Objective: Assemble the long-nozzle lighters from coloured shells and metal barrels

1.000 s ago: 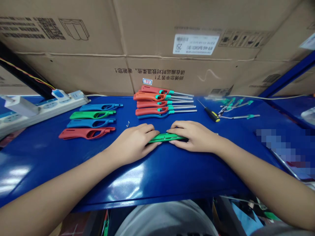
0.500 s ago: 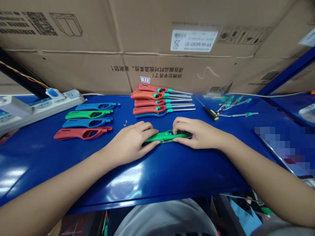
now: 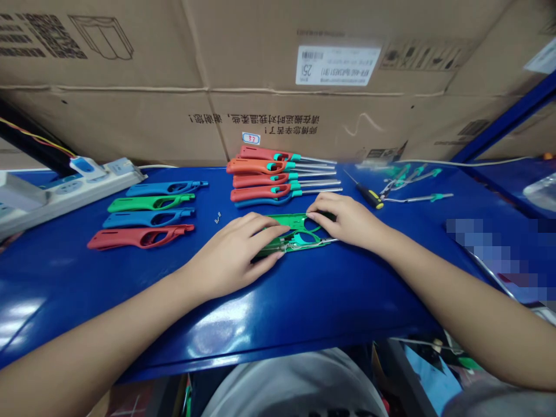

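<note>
White power strip (image 3: pixel 87 185), cardboard box (image 3: pixel 252 58)

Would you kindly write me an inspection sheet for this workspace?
Surface: blue table, shiny, with light reflections.
Job's things: near green lighter half, with inner parts showing; far green lighter half behind it.
Clutter: four lighter handles at left; piled lighters behind; tiny metal bits; screwdriver and metal-tube parts at right.
Hands: left hand holds the near half; right hand pinches the far one.
Cables: coloured wires by the power strip; pale cable at back right.
Surroundings: cardboard behind.
</note>
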A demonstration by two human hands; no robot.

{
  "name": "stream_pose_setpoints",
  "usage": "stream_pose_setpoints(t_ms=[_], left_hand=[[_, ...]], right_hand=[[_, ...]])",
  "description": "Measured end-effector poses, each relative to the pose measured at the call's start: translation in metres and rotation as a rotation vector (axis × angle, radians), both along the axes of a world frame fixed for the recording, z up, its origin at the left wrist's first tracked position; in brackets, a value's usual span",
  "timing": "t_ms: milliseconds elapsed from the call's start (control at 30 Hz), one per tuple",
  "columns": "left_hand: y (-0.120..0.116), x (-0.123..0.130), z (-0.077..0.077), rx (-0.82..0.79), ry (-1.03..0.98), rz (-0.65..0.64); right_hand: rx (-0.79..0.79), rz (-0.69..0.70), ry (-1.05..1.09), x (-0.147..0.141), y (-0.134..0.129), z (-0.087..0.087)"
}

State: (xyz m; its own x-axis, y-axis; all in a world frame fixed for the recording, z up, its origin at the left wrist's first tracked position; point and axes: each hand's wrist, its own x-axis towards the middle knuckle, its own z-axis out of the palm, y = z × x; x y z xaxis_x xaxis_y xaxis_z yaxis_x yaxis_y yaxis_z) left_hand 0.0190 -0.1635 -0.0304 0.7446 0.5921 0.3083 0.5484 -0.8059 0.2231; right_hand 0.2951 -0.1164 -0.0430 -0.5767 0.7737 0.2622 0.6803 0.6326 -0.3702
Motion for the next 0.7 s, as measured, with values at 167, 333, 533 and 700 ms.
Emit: stream_pose_setpoints(t_ms=[167,333,533,700], left_hand=[[0.0,0.002,-0.005,-0.046,0.016,-0.005],[0.001,0.002,-0.006,-0.096,0.018,-0.028],[-0.001,0.001,-0.003,-0.11,0.077,-0.104],[-0.001,0.002,-0.004,-0.071,0.112,-0.111]], right_hand=[[0.086,0.044,0.088,-0.003,-0.006,0.008],[-0.219,0.302,0.124,-0.002,-0.017,0.023],[-0.281,0.278,0.032,-0.004,-0.023,0.025],[-0.307,0.268,-0.024,0.0,-0.025,0.03]])
